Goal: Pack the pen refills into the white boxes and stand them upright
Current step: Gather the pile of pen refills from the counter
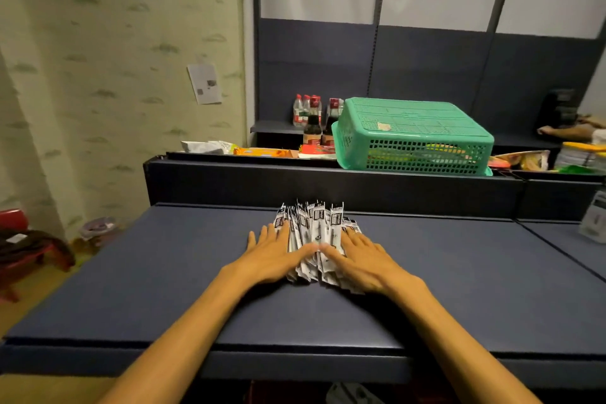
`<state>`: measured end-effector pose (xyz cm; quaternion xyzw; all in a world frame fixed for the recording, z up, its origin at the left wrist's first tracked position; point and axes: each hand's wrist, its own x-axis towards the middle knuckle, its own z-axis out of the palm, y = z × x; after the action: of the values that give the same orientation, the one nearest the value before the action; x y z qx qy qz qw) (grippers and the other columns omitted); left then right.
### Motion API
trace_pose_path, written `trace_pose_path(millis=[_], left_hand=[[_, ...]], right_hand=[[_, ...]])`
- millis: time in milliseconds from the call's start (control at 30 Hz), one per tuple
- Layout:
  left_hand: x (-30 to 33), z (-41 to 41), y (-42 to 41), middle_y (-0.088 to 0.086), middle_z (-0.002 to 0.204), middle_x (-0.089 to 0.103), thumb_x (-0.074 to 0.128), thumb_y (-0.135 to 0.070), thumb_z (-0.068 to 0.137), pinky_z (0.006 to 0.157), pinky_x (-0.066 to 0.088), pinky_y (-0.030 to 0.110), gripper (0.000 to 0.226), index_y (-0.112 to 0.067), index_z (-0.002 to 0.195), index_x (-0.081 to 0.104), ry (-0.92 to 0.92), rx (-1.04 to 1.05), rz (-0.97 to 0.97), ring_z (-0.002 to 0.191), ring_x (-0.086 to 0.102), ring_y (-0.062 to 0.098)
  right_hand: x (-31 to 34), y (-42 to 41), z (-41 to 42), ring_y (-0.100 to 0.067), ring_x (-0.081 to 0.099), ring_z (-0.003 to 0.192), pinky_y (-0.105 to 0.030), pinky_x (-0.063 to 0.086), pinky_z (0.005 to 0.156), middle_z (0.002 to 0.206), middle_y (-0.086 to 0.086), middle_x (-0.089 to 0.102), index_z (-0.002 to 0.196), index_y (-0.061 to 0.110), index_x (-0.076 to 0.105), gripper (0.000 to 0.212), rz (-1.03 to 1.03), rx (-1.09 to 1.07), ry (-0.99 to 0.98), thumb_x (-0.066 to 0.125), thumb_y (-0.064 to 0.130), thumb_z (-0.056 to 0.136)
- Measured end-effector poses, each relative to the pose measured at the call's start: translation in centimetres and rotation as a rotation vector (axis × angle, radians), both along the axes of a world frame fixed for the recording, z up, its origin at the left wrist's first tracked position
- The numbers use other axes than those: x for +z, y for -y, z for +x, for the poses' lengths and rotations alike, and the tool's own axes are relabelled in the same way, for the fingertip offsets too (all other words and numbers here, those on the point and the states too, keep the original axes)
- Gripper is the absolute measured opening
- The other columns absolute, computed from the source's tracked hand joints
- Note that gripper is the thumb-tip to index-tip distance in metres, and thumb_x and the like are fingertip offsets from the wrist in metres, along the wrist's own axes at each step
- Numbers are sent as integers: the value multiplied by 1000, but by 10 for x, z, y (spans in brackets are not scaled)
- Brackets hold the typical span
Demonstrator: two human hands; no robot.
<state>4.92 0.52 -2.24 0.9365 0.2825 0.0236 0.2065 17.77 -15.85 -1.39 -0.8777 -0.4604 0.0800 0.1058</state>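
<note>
A heap of pen refills (316,226) in clear wrappers with black and white labels lies on the dark blue table (164,272), near its back. My left hand (273,256) lies flat against the heap's left side, fingers straight and spread. My right hand (359,261) lies flat on the heap's right side in the same way. The two thumbs nearly meet on top of the heap. No white box shows in the head view.
Behind the table runs a raised dark ledge (328,187). On the shelf beyond it stand an upturned green plastic basket (413,138), several bottles (314,118) and snack packets (262,151). A second table top (567,239) adjoins at the right. A red stool (19,252) stands at the left.
</note>
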Motion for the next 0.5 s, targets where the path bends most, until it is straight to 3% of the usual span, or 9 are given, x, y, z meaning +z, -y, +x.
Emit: trace_pose_path(millis=[167,267,500], left_hand=[[11,-28,-9,-5,157,-17,43,-93,60,118,-6,46,125,-31,149,-17,57,-111,-137,144,-14,17],[9,-44,-11,-10,158,-16,52,-90,57,118,-7,44,127,-36,148,-18,29,-214,-54,144,-14,10],[1,-22,7,0,159,-14,43,-93,61,118,-6,47,121,-35,149,-17,12,-178,56,145,-15,16]], right_hand=[[5,20,10,-8,-5,147,-39,5,121,160,10,-9,153,28,-7,115,116,45,-102,29,94,67],[5,36,14,-5,-3,147,-37,7,121,159,16,-11,152,35,-10,122,54,126,-93,43,95,59],[-1,23,7,-12,-3,148,-42,6,121,161,8,-9,152,37,-8,114,-18,157,42,32,96,63]])
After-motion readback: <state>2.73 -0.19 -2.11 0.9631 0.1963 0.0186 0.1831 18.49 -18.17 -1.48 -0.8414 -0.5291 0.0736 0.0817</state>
